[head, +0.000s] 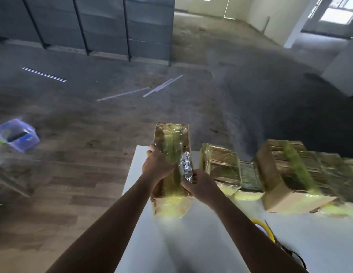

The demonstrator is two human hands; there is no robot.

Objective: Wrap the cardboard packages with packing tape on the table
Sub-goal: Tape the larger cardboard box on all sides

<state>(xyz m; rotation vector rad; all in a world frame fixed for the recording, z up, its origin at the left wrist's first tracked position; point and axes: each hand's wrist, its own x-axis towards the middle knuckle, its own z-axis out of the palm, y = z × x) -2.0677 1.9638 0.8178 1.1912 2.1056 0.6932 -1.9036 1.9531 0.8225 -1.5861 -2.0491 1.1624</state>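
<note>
Alongside, taped packages [221,166], tape roll [264,227]; left grip [156,166], right grip [201,186] tight around upright package [172,138].

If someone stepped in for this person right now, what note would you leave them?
Hands: left hand grips the held package at its left edge, right hand grips it by the label.
Things: held package stands on end on the white table; tape roll lies beside the right forearm.
Done: it and the other packages look taped.
Left: check for bare cardboard.
</note>
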